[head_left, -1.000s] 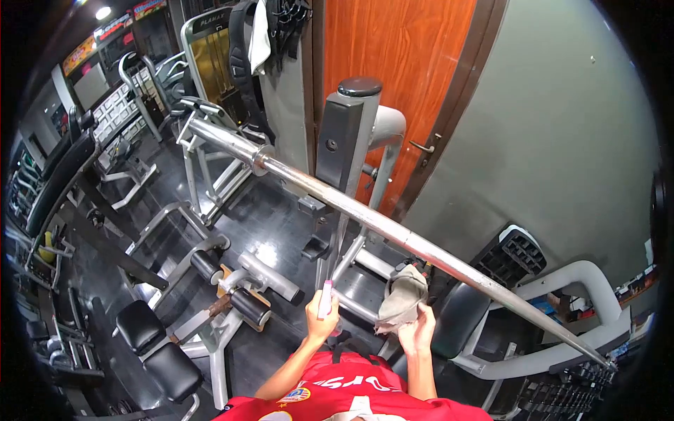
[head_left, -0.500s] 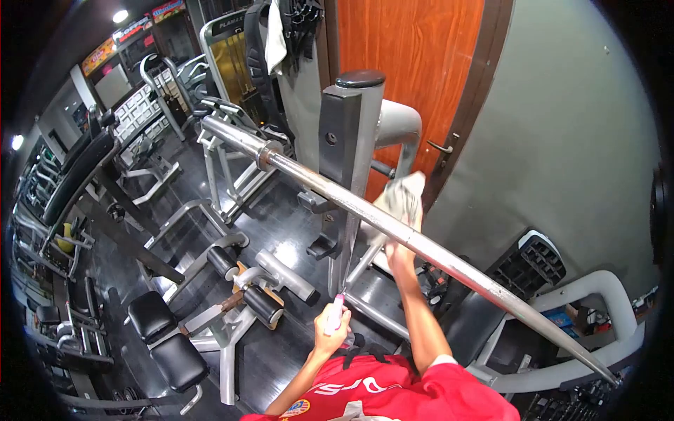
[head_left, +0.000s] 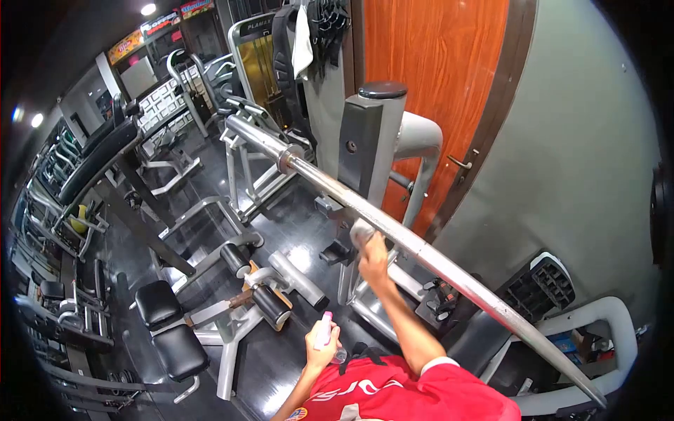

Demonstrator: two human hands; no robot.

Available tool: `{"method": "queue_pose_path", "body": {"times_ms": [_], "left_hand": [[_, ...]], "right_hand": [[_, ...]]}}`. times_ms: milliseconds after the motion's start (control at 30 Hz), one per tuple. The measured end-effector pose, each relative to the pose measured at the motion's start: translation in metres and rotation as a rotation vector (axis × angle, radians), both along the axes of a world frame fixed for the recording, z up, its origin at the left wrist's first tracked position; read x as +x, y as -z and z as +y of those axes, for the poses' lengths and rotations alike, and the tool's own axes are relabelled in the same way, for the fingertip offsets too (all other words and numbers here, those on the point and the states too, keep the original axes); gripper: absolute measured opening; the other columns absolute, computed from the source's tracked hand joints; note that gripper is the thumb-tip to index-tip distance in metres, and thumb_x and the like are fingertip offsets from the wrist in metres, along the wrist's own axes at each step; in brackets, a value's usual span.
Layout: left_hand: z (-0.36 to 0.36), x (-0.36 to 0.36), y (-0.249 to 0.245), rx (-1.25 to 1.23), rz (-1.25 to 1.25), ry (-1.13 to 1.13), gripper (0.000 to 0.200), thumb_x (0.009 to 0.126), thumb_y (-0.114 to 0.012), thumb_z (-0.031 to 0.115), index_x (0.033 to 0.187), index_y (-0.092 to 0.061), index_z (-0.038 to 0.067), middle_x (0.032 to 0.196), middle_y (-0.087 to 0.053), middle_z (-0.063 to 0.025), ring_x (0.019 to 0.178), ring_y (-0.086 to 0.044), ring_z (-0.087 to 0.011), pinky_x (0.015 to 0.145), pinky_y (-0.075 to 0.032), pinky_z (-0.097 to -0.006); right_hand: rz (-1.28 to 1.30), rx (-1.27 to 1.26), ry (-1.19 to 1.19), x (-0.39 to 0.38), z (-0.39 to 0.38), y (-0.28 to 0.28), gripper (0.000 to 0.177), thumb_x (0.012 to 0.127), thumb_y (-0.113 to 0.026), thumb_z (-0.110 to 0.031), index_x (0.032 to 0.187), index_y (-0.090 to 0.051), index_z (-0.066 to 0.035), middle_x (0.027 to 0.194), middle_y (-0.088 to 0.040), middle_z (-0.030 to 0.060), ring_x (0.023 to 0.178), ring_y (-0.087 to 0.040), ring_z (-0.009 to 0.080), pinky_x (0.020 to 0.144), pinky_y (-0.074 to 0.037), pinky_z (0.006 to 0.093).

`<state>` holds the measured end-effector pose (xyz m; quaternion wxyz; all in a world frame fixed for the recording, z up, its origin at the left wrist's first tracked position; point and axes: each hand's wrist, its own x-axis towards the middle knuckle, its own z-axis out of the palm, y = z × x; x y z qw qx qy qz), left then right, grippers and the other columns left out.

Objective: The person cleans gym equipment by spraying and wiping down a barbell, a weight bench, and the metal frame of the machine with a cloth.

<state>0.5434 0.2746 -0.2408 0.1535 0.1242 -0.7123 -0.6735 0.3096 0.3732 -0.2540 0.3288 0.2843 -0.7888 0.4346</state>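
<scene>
A long steel barbell (head_left: 449,270) runs diagonally from upper left to lower right on a rack. My right hand (head_left: 373,255) is raised to the bar and presses a pale grey cloth (head_left: 361,231) against its underside near the middle. My left hand (head_left: 320,349) stays low by my chest, closed around a small spray bottle with a pink top (head_left: 324,330). A red shirt (head_left: 407,400) shows at the bottom of the view.
A grey rack upright (head_left: 368,140) stands behind the bar in front of a wooden door (head_left: 428,77). A leg machine with black pads (head_left: 239,302) sits on the dark floor to the left. More gym machines fill the far left.
My right hand carried the cloth from chest height up to the bar, then slid it left along the bar. My left hand kept the bottle low.
</scene>
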Motion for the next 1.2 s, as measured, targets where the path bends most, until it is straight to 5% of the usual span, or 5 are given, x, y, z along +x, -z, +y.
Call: {"method": "queue_pose_path", "body": {"times_ms": [267, 467, 800, 1000, 1200], "left_hand": [[0.009, -0.017, -0.006, -0.051, 0.056, 0.048, 0.007, 0.087, -0.06, 0.001, 0.091, -0.055, -0.001, 0.069, -0.06, -0.0063, 0.051, -0.06, -0.0112, 0.048, -0.048, -0.0244], [0.012, -0.011, -0.003, -0.009, 0.013, 0.056, 0.008, 0.087, -0.061, 0.002, 0.091, -0.055, -0.002, 0.068, -0.059, -0.006, 0.051, -0.061, -0.0116, 0.047, -0.048, -0.0247], [0.012, -0.02, -0.008, -0.01, 0.067, 0.079, 0.008, 0.088, -0.06, 0.003, 0.093, -0.055, -0.001, 0.069, -0.06, -0.0068, 0.052, -0.061, -0.0118, 0.048, -0.048, -0.0244], [0.008, -0.021, -0.02, -0.059, 0.058, 0.076, 0.009, 0.088, -0.06, 0.003, 0.095, -0.055, -0.002, 0.07, -0.061, -0.0072, 0.053, -0.061, -0.0121, 0.05, -0.049, -0.0248], [0.012, -0.006, -0.036, -0.008, 0.055, 0.208, 0.009, 0.086, -0.063, 0.003, 0.093, -0.059, 0.001, 0.068, -0.061, -0.0033, 0.054, -0.061, -0.009, 0.05, -0.048, -0.0231]], "right_hand": [[-0.597, -0.505, 0.079, 0.045, 0.01, -0.023, 0.028, 0.087, -0.049, 0.0, 0.114, -0.056, 0.003, 0.102, -0.06, 0.0226, 0.092, -0.058, 0.0366, 0.088, -0.046, 0.0386], [0.139, -0.126, 0.082, -0.017, -0.012, -0.111, 0.029, 0.087, -0.049, 0.0, 0.115, -0.057, 0.001, 0.106, -0.058, 0.0259, 0.107, -0.053, 0.0407, 0.092, -0.041, 0.0483], [-0.18, -0.16, -0.101, 0.046, -0.009, 0.028, 0.042, 0.075, -0.049, 0.007, 0.113, -0.062, -0.005, 0.105, -0.06, 0.0212, 0.097, -0.057, 0.0405, 0.09, -0.046, 0.0422], [-0.141, -0.666, 0.096, -0.004, 0.006, -0.02, 0.037, 0.086, -0.045, 0.003, 0.122, -0.054, 0.001, 0.116, -0.059, 0.0242, 0.111, -0.058, 0.0313, 0.094, -0.043, 0.0352], [0.008, -0.236, -0.036, -0.053, -0.003, -0.131, 0.051, 0.083, -0.051, -0.004, 0.133, -0.051, -0.014, 0.139, -0.037, 0.0294, 0.13, -0.037, 0.0405, 0.107, -0.03, 0.0402]]}}
